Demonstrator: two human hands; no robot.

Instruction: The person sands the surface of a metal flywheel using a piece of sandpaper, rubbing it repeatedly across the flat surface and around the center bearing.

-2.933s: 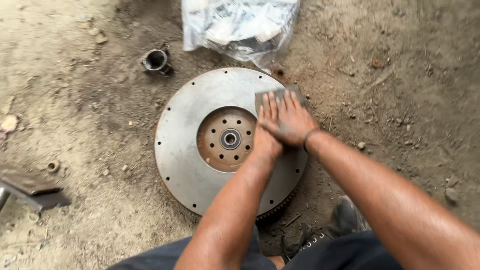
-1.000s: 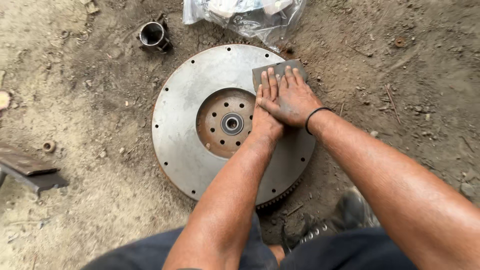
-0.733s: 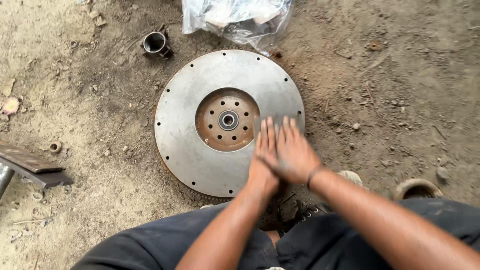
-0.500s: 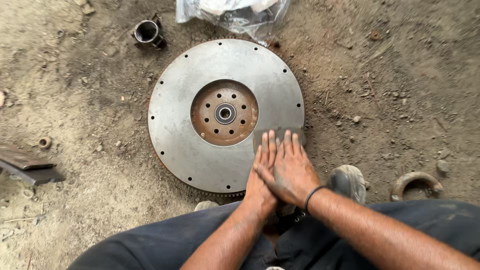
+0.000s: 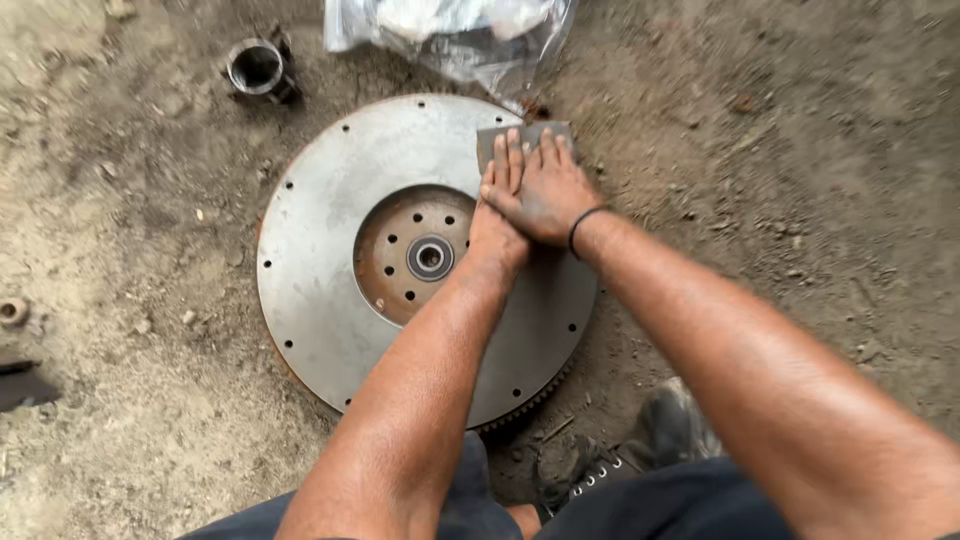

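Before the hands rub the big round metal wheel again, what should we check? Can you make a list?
1. Grey sanding sheet lies flat under both hands: ok.
2. Right hand lies over left hand, pressing together: ok.
3. Big round grey metal disc lies flat on the dirt ground: ok.
4. Sheet close to the disc's far rim, may slip off: not ok.
5. Clear plastic bag touches that rim, near the sheet: not ok.
6. Grit left on the sheet: cannot tell.

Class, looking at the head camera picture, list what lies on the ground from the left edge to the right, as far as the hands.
Small metal ring → short metal sleeve → flywheel disc → centre bearing → left hand → right hand pressing the grey abrasive sheet.
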